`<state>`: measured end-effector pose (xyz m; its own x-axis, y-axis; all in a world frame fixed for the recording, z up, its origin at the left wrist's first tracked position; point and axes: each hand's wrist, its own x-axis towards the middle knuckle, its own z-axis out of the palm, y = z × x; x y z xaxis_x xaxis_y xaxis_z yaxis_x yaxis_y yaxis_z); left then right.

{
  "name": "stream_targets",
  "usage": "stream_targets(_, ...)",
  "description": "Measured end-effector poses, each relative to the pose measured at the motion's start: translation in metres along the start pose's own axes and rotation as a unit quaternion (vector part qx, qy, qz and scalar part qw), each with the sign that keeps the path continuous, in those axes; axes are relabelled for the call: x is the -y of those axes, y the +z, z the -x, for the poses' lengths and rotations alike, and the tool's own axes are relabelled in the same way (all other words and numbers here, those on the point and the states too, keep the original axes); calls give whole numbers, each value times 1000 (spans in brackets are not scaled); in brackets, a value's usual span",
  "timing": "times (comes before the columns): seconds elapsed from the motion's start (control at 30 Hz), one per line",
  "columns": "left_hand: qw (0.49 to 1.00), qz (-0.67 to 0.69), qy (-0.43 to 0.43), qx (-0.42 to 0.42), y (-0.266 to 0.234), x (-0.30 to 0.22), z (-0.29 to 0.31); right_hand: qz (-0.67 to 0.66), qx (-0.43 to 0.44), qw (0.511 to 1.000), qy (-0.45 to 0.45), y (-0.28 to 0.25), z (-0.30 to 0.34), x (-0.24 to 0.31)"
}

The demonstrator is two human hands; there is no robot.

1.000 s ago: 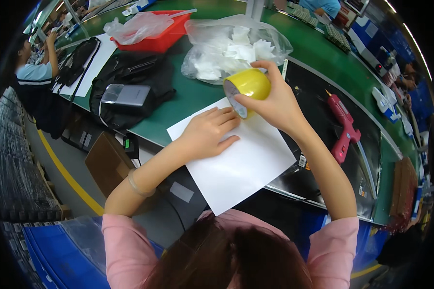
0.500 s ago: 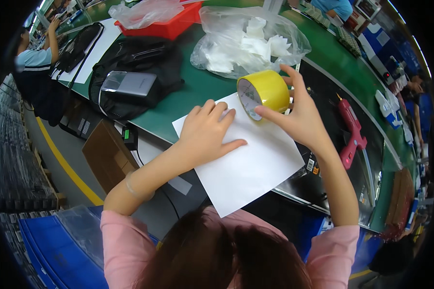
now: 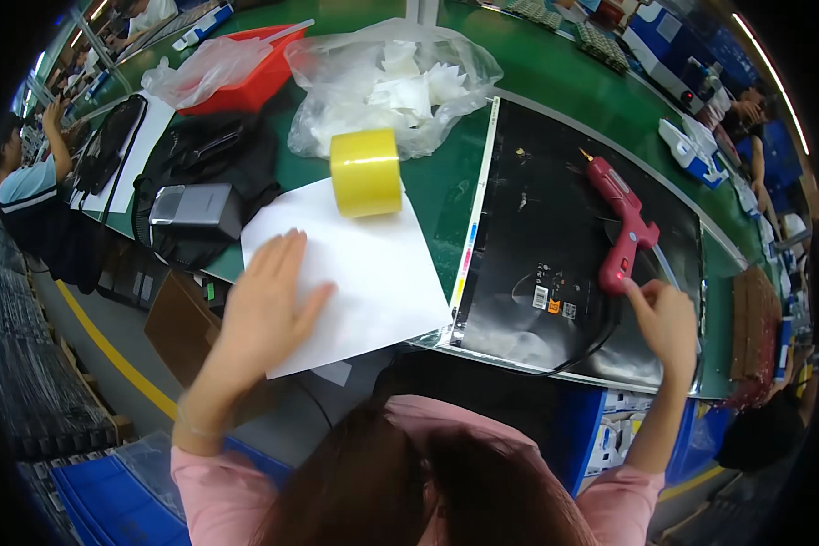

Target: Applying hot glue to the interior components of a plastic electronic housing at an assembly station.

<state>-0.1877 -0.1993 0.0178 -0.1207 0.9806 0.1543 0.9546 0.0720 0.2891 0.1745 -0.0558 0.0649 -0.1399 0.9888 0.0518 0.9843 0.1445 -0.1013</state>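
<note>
My left hand [image 3: 268,300] lies open on the left side of a white paper sheet [image 3: 364,291], fingers stretched out and a little blurred. A roll of yellow tape [image 3: 366,173] rests on the sheet's far edge, clear of both hands. Over on the right, my right hand [image 3: 666,323] is at the lower end of the handle of a red hot glue gun [image 3: 623,218]. Its thumb and curled fingers appear closed on that end; the exact hold is partly hidden. The glue gun lies on a black panel [image 3: 519,227], its nozzle pointing away from me.
A clear plastic bag [image 3: 323,100] with white scraps lies beyond the tape. A red bin [image 3: 259,77], a black mesh bag [image 3: 200,150] and a grey box-shaped device [image 3: 196,209] stand at the left. A dark cord [image 3: 582,357] runs along the panel's near edge. Other people sit farther off.
My right hand has let go of the tape roll and moved right to the glue gun. The tape now rests on the paper. My left hand has shifted left on the sheet. The whole view has turned.
</note>
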Motion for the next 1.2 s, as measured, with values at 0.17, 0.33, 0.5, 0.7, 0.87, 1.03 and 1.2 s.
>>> stream_targets(0.17,995,-100,19,22,27,-31,10,17,-53,995,87,27,-10,-3)
stream_targets(0.33,996,-66,12,57,22,-23,12,-14,-84,995,56,7,-26,-16)
stream_targets(0.5,998,-35,42,12,15,-53,2,-82,-164,982,33,-18,-90,-58)
stream_targets(0.7,997,23,75,-14,8,-79,-16,-35,-194,979,53,15,-193,-126)
stream_targets(0.87,997,8,55,-49,-8,-89,-24,-51,-223,971,71,35,-245,-124)
stream_targets(1.03,996,8,47,-78,-17,-96,-33,-34,-230,973,4,49,-290,-121)
stream_targets(1.2,995,12,49,-88,-30,-94,-36,35,-202,979,-1,56,-299,-133)
